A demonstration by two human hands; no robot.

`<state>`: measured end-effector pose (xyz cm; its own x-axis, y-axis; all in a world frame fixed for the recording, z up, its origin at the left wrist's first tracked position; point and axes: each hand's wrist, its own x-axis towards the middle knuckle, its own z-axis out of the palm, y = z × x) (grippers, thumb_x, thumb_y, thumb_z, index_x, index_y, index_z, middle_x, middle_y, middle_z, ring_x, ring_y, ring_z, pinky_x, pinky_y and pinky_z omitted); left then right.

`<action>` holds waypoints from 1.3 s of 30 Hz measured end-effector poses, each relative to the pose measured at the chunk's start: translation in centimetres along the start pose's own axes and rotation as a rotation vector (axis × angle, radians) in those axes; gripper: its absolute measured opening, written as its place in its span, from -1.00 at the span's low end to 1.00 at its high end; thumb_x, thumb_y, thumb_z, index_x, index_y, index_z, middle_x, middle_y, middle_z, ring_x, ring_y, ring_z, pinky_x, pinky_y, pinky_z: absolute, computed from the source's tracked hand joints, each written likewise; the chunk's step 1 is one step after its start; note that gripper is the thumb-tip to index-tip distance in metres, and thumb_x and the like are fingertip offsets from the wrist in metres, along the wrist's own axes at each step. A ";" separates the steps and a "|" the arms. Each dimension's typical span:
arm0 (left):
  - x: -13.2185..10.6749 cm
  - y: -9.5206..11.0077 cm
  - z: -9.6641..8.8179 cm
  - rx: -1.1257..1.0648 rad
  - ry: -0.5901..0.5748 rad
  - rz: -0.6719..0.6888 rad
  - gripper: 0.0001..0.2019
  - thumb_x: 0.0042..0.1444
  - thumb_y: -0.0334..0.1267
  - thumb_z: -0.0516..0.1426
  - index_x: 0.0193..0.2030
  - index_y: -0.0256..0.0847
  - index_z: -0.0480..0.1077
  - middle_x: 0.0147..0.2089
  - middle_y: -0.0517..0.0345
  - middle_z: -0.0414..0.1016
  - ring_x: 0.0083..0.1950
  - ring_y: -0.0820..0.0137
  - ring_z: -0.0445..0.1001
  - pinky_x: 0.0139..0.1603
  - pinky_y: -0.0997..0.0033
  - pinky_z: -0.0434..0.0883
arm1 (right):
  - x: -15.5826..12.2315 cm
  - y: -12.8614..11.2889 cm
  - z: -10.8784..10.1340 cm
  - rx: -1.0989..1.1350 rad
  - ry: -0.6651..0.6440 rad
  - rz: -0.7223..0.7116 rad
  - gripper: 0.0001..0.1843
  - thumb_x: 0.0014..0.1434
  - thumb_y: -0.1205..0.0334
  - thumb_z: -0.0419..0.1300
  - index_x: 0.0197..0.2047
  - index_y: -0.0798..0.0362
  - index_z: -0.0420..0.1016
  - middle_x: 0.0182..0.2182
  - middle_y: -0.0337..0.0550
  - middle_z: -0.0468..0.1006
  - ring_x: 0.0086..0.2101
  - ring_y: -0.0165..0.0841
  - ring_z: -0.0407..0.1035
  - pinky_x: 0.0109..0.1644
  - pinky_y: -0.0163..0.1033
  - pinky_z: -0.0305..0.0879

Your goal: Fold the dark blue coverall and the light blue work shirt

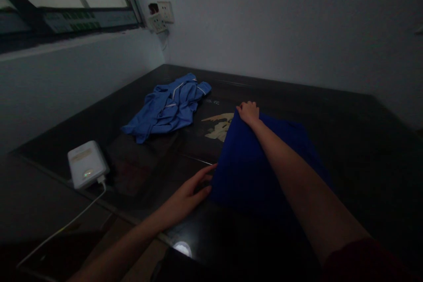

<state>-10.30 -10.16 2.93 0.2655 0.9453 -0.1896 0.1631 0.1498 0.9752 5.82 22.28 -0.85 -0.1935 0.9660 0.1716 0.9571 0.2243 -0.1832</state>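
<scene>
The cloth (244,172) lies on the table (357,141), right of the left hand (193,187) and partly beneath the right forearm (294,172). Its left edge slants between both hands. The right hand (249,112) grips the far corner. The left hand is at the near corner, thumb and fingers parted; whether it pinches fabric cannot be told. Long axis: undeterminable in shadow. A shirt (172,105) lies beyond the left hand.
</scene>
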 end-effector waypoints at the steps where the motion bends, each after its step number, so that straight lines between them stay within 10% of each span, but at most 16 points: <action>1: 0.0 0.2 0.2 -0.057 -0.007 0.010 -0.47 0.24 -0.17 0.03 0.33 -0.12 0.07 0.14 0.01 0.37 0.17 0.28 0.33 0.23 0.21 0.21 | 0.0 0.1 0.2 0.005 0.009 0.002 -0.61 0.31 0.06 -0.02 -0.05 0.12 0.48 0.03 0.14 0.40 0.07 -0.01 0.18 0.02 0.05 0.20; 11: -1.7 0.4 1.3 -0.044 0.049 -0.088 -0.45 0.24 -0.14 0.04 0.34 -0.05 0.00 0.32 0.00 0.14 0.32 0.19 0.14 0.33 0.09 0.05 | -1.2 0.0 1.2 -0.007 0.130 -0.046 -0.65 0.34 0.14 -0.13 -0.01 0.09 0.39 0.04 0.14 0.36 0.05 -0.04 0.16 -0.01 0.05 0.18; 20: -1.8 0.5 -0.2 -0.256 -0.039 -0.176 -0.46 0.22 -0.09 0.05 0.29 -0.08 0.02 0.14 0.00 0.35 0.14 0.26 0.36 0.20 0.17 0.23 | -1.0 0.3 1.0 0.017 0.125 -0.058 -0.61 0.35 0.12 -0.17 -0.02 0.08 0.39 0.05 0.13 0.35 0.05 -0.06 0.16 -0.03 0.04 0.19; 28: -2.2 -0.6 0.7 0.293 0.169 -0.072 -0.55 0.16 -0.21 0.09 0.21 -0.10 0.22 0.11 0.00 0.38 0.15 0.19 0.32 0.21 0.11 0.21 | -1.2 0.0 0.8 0.038 0.126 -0.058 -0.59 0.36 0.10 -0.18 -0.01 0.08 0.40 0.03 0.13 0.38 0.04 -0.05 0.17 -0.02 0.02 0.16; 39: -0.8 -0.4 1.1 0.371 0.147 -0.064 -0.43 0.11 -0.26 0.11 0.30 -0.09 0.17 0.00 0.02 0.48 0.05 0.20 0.39 0.16 0.07 0.24 | -1.8 -0.6 -0.5 0.105 0.146 -0.142 -0.62 0.35 0.07 -0.14 -0.04 0.05 0.42 -0.03 0.08 0.43 0.01 -0.08 0.22 -0.03 -0.05 0.17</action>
<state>-9.57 -11.30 2.60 0.1089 0.9729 -0.2040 0.5144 0.1205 0.8491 5.72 20.38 -0.52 -0.2837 0.8967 0.3399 0.8936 0.3758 -0.2454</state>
